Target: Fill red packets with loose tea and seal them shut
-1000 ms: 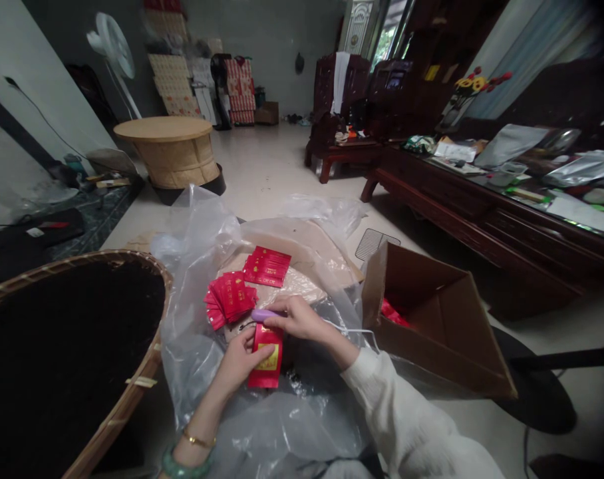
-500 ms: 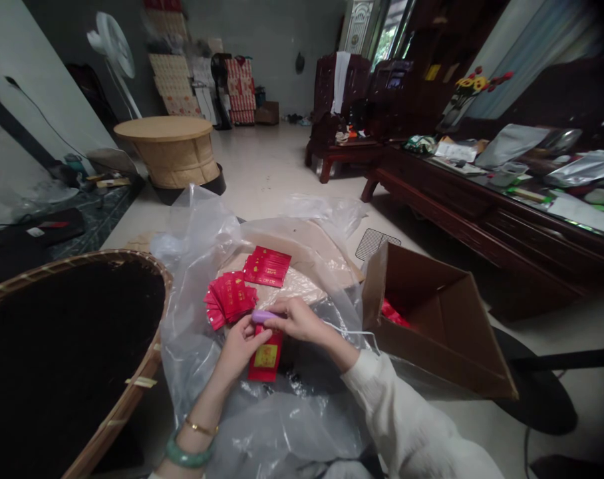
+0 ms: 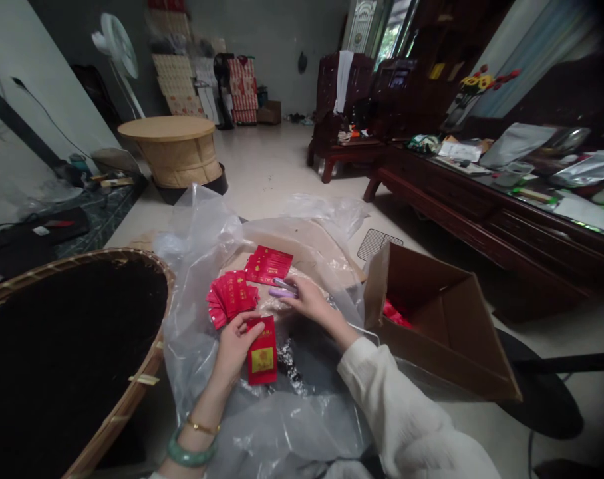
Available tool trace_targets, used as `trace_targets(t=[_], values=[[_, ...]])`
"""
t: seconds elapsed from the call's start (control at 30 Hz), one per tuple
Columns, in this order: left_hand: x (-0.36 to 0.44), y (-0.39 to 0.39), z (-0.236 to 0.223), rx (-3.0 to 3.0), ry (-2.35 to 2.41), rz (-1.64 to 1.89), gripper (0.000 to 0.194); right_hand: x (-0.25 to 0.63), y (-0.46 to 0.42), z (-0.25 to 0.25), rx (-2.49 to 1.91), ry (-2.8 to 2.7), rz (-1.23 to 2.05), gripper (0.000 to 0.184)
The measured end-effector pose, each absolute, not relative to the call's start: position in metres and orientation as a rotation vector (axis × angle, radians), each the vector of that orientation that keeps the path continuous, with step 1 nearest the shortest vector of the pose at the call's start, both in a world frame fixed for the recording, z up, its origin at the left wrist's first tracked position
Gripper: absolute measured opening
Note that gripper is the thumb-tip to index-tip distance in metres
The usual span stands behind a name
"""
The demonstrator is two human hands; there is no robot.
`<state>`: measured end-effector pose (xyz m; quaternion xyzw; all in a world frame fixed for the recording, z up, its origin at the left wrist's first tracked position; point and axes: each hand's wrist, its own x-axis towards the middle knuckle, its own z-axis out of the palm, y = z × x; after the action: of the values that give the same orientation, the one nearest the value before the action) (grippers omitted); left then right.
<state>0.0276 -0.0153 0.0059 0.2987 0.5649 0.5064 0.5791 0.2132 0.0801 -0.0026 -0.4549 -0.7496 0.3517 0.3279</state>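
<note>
My left hand (image 3: 236,344) pinches the top of a red packet (image 3: 263,376) with a yellow label, held upright over the clear plastic sheet (image 3: 292,429). In my right hand (image 3: 309,303) is a small purple hand-held bag sealer (image 3: 283,291), its two jaws apart and pointing left. A thin white cord runs from near my right wrist. Beyond my left hand lies a fanned stack of red packets (image 3: 233,293), and a second red stack (image 3: 269,263) lies behind it. Crumpled silvery scraps (image 3: 289,362) show right of the held packet.
At left stands a large woven basket (image 3: 168,286) filled with dark loose material. An open cardboard box (image 3: 444,332) with red packets inside sits at right. Farther off are a round wooden-topped drum (image 3: 167,153), a white fan (image 3: 120,46) and a long dark wooden table (image 3: 486,213) covered with bags.
The purple sealer has moved off the packet's top, up and to the right, and its jaws have come apart. My left hand still holds the red packet.
</note>
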Motion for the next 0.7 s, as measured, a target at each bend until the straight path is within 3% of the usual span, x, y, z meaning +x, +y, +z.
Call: trace_targets(t=[0.17, 0.33, 0.43, 0.7], values=[[0.03, -0.015, 0.008, 0.694, 1.428, 1.227, 0.049, 0.213, 0.076, -0.011, -1.276, -2.064, 0.705, 0.032], [0.036, -0.016, 0.012, 0.697, 1.411, 1.284, 0.045, 0.188, 0.039, -0.001, -0.898, -1.887, 1.124, 0.028], [0.032, -0.021, 0.011, 0.76, 1.398, 1.277, 0.045, 0.18, 0.025, 0.001, -0.895, -1.774, 1.181, 0.035], [0.021, -0.027, 0.008, 0.997, 1.385, 1.11, 0.059, 0.182, 0.011, -0.006, -0.905, -1.601, 1.372, 0.031]])
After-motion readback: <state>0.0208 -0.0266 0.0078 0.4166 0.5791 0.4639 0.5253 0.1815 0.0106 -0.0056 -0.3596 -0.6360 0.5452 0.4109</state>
